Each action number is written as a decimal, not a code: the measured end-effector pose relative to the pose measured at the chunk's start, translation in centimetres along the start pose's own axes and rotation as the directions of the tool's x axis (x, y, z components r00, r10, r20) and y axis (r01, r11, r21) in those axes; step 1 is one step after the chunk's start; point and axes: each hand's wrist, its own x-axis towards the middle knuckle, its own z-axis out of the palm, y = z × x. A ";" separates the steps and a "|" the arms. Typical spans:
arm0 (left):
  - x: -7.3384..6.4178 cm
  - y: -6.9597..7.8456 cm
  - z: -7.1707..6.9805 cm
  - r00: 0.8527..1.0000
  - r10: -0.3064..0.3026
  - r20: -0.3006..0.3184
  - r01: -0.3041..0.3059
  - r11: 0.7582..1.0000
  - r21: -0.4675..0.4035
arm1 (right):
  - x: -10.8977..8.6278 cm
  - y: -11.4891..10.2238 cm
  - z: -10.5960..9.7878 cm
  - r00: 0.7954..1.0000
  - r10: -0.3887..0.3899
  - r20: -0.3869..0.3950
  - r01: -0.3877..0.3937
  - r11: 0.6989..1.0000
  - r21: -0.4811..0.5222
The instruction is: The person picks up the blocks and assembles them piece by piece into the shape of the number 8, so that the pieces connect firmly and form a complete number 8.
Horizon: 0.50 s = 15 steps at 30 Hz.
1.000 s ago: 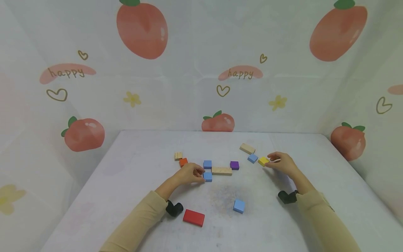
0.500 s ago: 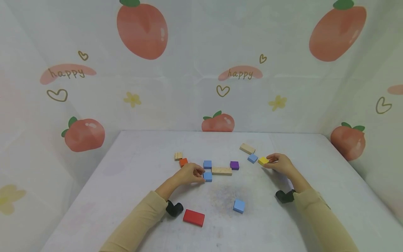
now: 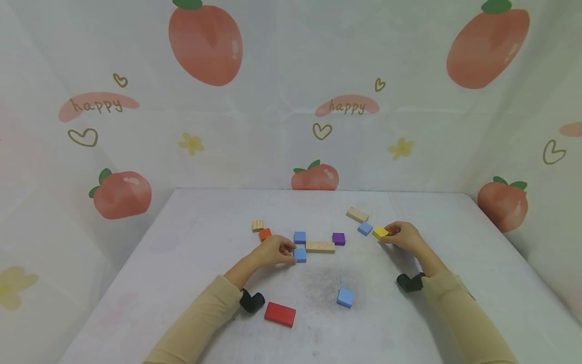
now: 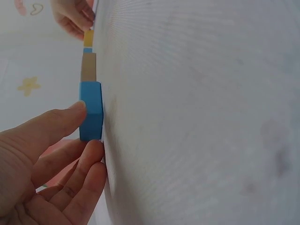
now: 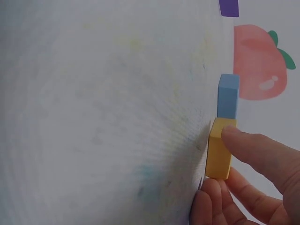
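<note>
My left hand [image 3: 273,252] pinches a blue block [image 3: 300,256] that lies on the table. In the left wrist view the thumb presses that blue block [image 4: 91,110] while the fingers are at its near end. A plain wooden block [image 3: 320,247] lies just right of it, and a second blue block [image 3: 299,237] sits behind. Farther right, my right hand [image 3: 404,236] pinches a yellow block [image 3: 380,232]. The right wrist view has the thumb on the yellow block [image 5: 219,150], with another blue block [image 5: 228,96] right at its far end.
A purple block [image 3: 338,239] stands by the wooden block's right end. Another wooden block [image 3: 357,214] lies at the back right. Behind my left hand are an orange block [image 3: 265,234] and a striped block [image 3: 257,225]. Nearer are a red block [image 3: 280,314] and a blue block [image 3: 345,297].
My right hand has shifted slightly left, its fingers coming in closer around the yellow block. The left hand and the other blocks have stayed put.
</note>
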 end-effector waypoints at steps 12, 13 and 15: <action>0.0 -0.1 0.1 1.000 -0.015 -0.009 0.016 1.000 0.006 | 0.1 0.0 0.0 1.000 0.008 0.009 -0.008 1.000 -0.006; 0.0 -0.1 0.1 1.000 -0.017 -0.011 0.017 1.000 0.005 | 0.0 0.0 -0.1 1.000 0.007 0.009 -0.007 1.000 -0.005; 0.0 0.0 0.1 1.000 -0.018 -0.009 0.018 1.000 0.002 | 0.1 0.0 0.0 1.000 0.005 0.007 -0.005 1.000 -0.006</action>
